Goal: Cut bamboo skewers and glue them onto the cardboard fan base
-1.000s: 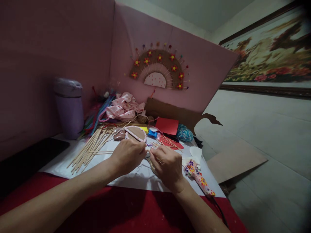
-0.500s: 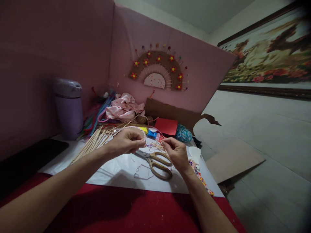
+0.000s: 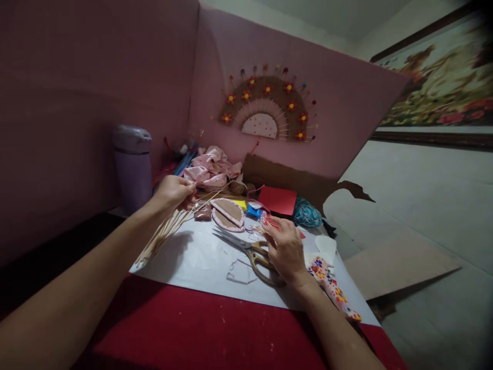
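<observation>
My left hand (image 3: pixel 175 192) hovers over the upper ends of a fan of thin wooden sticks (image 3: pixel 164 234). Its fingertips are pinched together; whatever is between them is too small to make out. My right hand (image 3: pixel 287 249) has its fingers curled down at a small heap of short cut sticks (image 3: pixel 258 228), and what they grip is hidden. Beneath that hand lie scissors (image 3: pixel 246 246) with gold-coloured handles, blades apart, pointing left. Between my hands, a round cardboard piece (image 3: pixel 229 213) with pink fabric edging and a strip across it rests on white paper (image 3: pixel 200 277).
Behind are crumpled pink fabric (image 3: pixel 211 167), a brown packet (image 3: pixel 203 211), a red square (image 3: pixel 277 200) and blue yarn (image 3: pixel 307 212). A purple tumbler (image 3: pixel 133 167) stands left. Flowered fabric (image 3: pixel 335 290) lies right. A decorated cardboard arch (image 3: pixel 260 88) hangs on the pink panel.
My left hand has let go of the edged cardboard piece and moved left and up to the sticks. My right hand has lowered toward the short sticks. The view has shifted left.
</observation>
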Demonstrator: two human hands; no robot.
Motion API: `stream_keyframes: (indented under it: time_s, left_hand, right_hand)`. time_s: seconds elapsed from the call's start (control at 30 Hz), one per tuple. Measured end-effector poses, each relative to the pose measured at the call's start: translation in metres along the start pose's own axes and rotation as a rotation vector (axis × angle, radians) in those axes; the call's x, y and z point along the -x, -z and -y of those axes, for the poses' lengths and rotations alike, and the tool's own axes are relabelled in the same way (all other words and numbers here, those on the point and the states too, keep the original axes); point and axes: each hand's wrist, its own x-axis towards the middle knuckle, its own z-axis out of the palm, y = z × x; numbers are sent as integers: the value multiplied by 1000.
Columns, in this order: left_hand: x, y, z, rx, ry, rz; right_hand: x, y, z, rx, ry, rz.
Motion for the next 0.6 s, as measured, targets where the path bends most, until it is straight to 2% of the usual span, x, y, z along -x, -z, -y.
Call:
stream_keyframes:
  time_s: [0.03,0.13,0.27,0.4,0.5,0.6]
  left_hand:
    - [-6,3,5,-96,17,-66]
    - [-21,9,22,-391,39,-150]
    - [-31,15,36,-696,-69,-223]
    - [-27,15,36,-775,-126,-269]
    - [-17,6,32,-786,-173,-310]
    - [-9,-10,31,-910,-216,-208]
  right_hand:
    - [1,2,5,-15,7,5]
    - [3,4,14,-59,30,18]
    - [4,2,15,-80,43,6]
    - [4,2,14,-80,34,7]
    - [4,3,16,-115,41,7]
    - [4,3,19,-152,64,17]
